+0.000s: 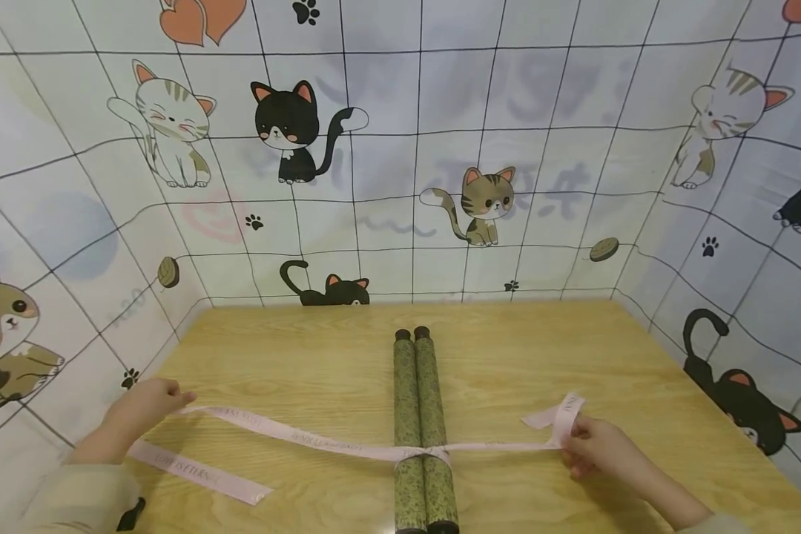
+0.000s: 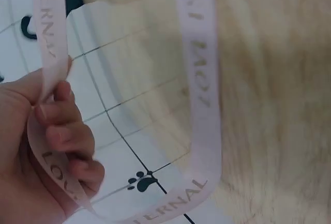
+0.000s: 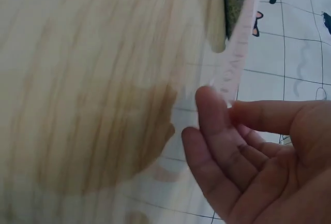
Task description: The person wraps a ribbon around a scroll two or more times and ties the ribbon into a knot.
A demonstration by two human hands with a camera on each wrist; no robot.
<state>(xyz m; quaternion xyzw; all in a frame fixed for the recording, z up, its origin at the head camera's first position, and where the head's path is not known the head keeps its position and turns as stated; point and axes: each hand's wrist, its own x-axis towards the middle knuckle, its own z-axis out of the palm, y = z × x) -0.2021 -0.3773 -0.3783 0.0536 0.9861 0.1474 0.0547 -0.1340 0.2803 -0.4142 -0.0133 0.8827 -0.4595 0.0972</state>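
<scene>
Two green mottled rolls with dark end caps, like scrolls (image 1: pixel 408 393), lie side by side on the table. A pink printed ribbon (image 1: pixel 307 439) passes around both rolls below their middle and stretches out to either side. At the left, my left hand (image 1: pixel 139 415) pinches one length of it; in the left wrist view the ribbon (image 2: pixel 202 79) runs through the curled fingers and loops down. My right hand (image 1: pixel 607 449) pinches the other length between thumb and finger, with a short tail folded above it. The right wrist view shows the ribbon (image 3: pixel 237 61) leading from that pinch toward a roll.
The wooden table (image 1: pixel 294 356) carries the rolls and a loose tail of ribbon (image 1: pixel 200 472) at the left front. White cloth walls (image 1: pixel 387 163) with cat drawings and grid lines enclose the table at the back and both sides.
</scene>
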